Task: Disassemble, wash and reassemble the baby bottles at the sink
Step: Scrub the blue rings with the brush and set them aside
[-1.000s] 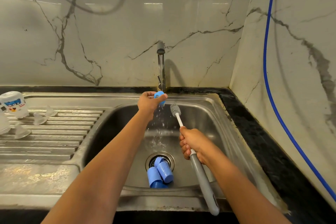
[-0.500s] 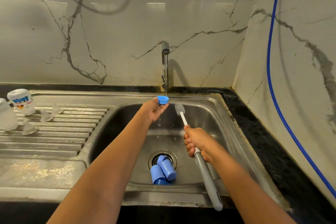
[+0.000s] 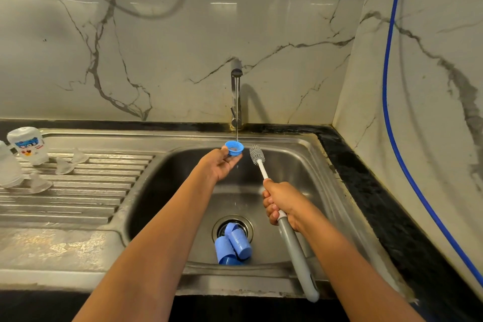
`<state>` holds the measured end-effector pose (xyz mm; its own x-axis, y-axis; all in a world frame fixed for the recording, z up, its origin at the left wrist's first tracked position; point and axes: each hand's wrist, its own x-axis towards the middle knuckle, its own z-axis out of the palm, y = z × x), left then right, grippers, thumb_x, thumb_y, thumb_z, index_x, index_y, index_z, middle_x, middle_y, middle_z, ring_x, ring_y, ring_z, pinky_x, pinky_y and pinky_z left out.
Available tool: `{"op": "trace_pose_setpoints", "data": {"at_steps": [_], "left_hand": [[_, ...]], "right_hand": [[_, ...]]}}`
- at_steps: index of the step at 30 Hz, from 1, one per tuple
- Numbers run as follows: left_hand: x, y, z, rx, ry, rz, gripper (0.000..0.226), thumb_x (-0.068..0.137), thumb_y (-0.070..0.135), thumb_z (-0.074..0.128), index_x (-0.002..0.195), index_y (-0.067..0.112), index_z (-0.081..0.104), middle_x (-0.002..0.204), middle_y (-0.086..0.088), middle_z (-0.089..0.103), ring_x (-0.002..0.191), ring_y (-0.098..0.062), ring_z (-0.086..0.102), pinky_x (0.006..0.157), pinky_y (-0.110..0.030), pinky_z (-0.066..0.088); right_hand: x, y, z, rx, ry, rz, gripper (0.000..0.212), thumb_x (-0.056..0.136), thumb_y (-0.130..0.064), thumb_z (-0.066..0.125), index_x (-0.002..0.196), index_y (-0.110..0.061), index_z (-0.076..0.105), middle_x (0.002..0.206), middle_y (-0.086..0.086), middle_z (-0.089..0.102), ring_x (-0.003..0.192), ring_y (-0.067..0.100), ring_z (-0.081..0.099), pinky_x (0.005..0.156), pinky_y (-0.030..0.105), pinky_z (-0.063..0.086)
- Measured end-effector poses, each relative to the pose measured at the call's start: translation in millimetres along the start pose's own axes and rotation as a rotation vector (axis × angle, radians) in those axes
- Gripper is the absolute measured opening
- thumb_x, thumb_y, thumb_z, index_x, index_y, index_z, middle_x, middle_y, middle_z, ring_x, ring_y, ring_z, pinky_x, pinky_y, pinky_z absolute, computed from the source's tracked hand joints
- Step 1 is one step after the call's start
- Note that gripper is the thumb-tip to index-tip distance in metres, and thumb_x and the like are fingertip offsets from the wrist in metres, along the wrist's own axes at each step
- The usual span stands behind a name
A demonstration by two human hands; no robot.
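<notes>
Your left hand (image 3: 219, 165) is palm-up and pinches the small blue plastic screw ring (image 3: 234, 148) by its rim, directly under the thin stream from the steel tap (image 3: 236, 97). Your right hand (image 3: 283, 201) is wrapped round the long bottle brush with the grey silicone head (image 3: 257, 155), gripping where the white shaft meets the grey handle. The brush head sits just beside the ring, not in it.

Hazards from here:

1. The ring is wet and held only at its edge. A sideways push from the brush could flick it out of the pinch and into the stainless steel sink (image 3: 167, 191).
2. Two blue plastic bottle caps (image 3: 234, 246) lie across the drain (they partly cover it). Water may pool there.
3. The frosted clear bottles (image 3: 27, 145) and clear silicone teats (image 3: 62, 166) stand on the ribbed drainboard (image 3: 78, 201), well apart. Splashes off the ring may reach them.
</notes>
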<state>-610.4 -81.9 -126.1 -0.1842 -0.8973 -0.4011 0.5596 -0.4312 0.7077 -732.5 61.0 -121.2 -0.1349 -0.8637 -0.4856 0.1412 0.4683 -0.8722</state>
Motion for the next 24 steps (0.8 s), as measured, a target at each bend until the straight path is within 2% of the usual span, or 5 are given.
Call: {"op": "trace_pose_setpoints", "data": {"at_steps": [5,9,16,20,24], "left_hand": [[1.1,2.9,6.1,0.08,-0.024,0.053,0.035,0.101,0.007,0.043,0.134,-0.005,0.044,0.131,-0.023,0.055,0.119,-0.03,0.057,0.096,-0.039,0.048],[7.0,9.3,18.3,0.364,-0.041,0.284,0.029,0.1,0.012,0.047,0.127,0.0,0.051,0.123,-0.016,0.058,0.103,-0.022,0.062,0.081,-0.027,0.054],[8.4,23.5,21.1,0.751,-0.003,0.479,0.032,0.094,0.037,0.058,0.094,0.005,0.061,0.079,-0.007,0.059,0.064,-0.012,0.055,0.071,-0.029,0.055],[-5.4,35.4,13.2,0.943,0.113,0.627,0.029,0.078,0.038,0.078,0.087,0.019,0.058,0.093,-0.005,0.063,0.08,-0.016,0.059,0.072,-0.032,0.056],[-20.5,44.2,5.8,1.05,0.099,0.694,0.037,0.068,0.018,0.086,0.099,0.013,0.067,0.095,-0.001,0.068,0.084,-0.012,0.065,0.069,-0.017,0.052]], "right_hand": [[0.5,-0.8,-0.6,-0.003,0.006,-0.01,0.038,0.101,-0.03,0.039,0.066,-0.015,0.042,0.043,-0.006,0.033,0.03,0.003,0.026,0.034,0.011,0.022],[1.2,0.0,0.0,-0.004,0.001,-0.013,0.037,0.101,-0.029,0.038,0.066,-0.015,0.041,0.044,-0.005,0.033,0.029,0.003,0.025,0.034,0.011,0.022],[-1.2,-1.2,-0.2,-0.004,-0.02,-0.009,0.038,0.1,-0.029,0.039,0.065,-0.016,0.041,0.041,-0.007,0.034,0.03,0.004,0.026,0.034,0.012,0.022],[-4.2,-2.1,2.0,-0.029,-0.025,-0.018,0.037,0.099,-0.026,0.039,0.064,-0.016,0.041,0.042,-0.007,0.033,0.03,0.004,0.026,0.034,0.012,0.022],[-5.7,-1.0,4.9,-0.043,-0.039,-0.023,0.039,0.1,-0.03,0.038,0.064,-0.017,0.041,0.042,-0.007,0.033,0.03,0.003,0.026,0.033,0.011,0.022]]}}
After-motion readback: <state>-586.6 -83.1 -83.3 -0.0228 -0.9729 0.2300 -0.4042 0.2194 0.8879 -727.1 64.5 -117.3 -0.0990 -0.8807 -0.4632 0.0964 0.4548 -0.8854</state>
